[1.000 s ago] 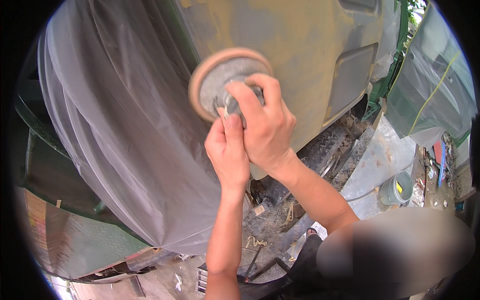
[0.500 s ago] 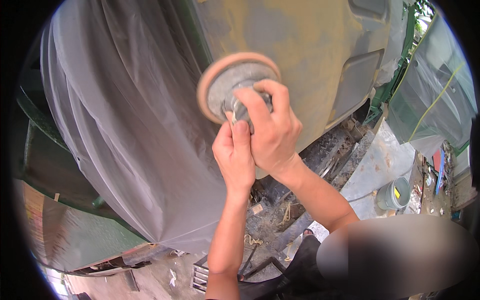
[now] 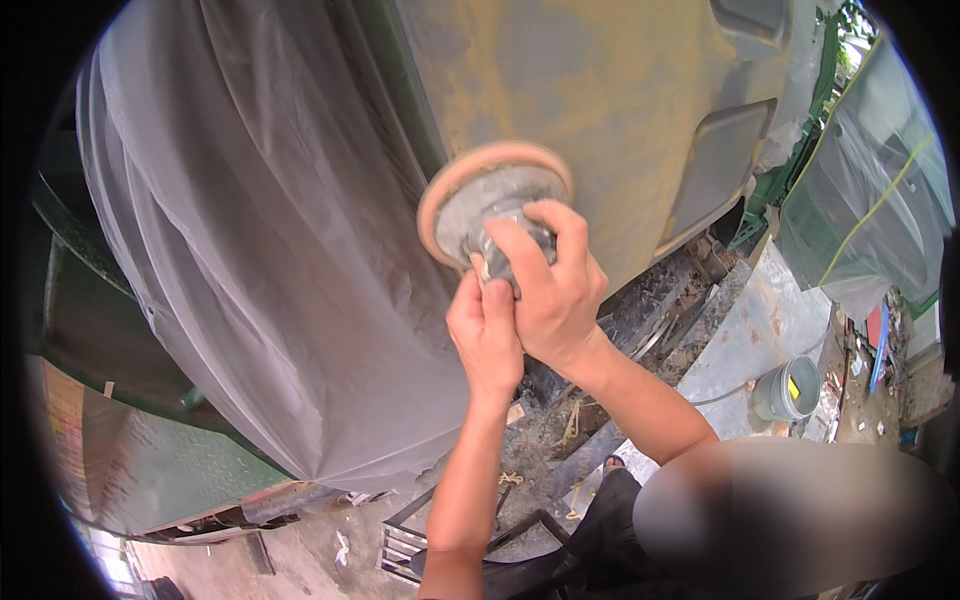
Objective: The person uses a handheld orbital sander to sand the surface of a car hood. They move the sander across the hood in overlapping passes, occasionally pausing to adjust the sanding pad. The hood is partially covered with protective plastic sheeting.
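Observation:
A round disc sander [image 3: 462, 208] with a grey pad and an orange-pink rim is held up against the lower edge of a large panel [image 3: 570, 90] patched in yellow and grey. My right hand [image 3: 562, 292] wraps round the sander's dark body, its fingers curled over the top. Just below, my left hand [image 3: 488, 335] is closed at the sander's near end, thumb pressed to the fingers. The pad's sanding face is turned away from me, so I cannot tell whether it touches the panel.
Grey plastic sheeting [image 3: 270, 250] drapes down on the left. A grey bucket [image 3: 787, 388] stands on the floor at right, near a pale sheet [image 3: 750, 330]. A metal frame stool [image 3: 405, 540] is below my arms. Clear plastic [image 3: 860, 210] hangs far right.
The sander and both my hands have moved a little down and to the right in view, over the panel's edge. My grip looks the same.

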The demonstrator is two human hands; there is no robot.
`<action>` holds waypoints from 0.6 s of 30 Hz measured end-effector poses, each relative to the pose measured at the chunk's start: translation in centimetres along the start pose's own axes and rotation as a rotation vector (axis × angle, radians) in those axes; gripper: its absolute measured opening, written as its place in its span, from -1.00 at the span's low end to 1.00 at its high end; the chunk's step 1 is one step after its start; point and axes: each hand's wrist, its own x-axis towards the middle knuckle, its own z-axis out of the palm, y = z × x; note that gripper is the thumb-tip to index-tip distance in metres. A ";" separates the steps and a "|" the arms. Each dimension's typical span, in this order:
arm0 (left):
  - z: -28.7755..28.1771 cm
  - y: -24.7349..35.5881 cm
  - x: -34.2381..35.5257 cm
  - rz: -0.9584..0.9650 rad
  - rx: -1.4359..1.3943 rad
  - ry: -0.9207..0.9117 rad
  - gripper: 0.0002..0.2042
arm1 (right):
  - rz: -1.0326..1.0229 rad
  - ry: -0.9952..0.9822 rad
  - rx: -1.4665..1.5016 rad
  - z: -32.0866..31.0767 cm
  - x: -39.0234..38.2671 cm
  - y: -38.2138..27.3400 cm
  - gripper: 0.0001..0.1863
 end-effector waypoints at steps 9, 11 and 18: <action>-1.2 -5.1 -4.6 -0.043 0.031 0.066 -0.45 | -0.013 -0.055 0.023 0.6 -5.2 0.4 -0.60; -1.0 -2.1 -1.9 -0.033 -0.006 0.029 -0.45 | -0.047 -0.035 0.014 0.2 -0.6 -0.1 -0.60; -0.3 -5.4 -5.6 -0.073 -0.012 0.148 -0.55 | -0.045 -0.120 0.040 0.1 -6.5 0.9 -0.60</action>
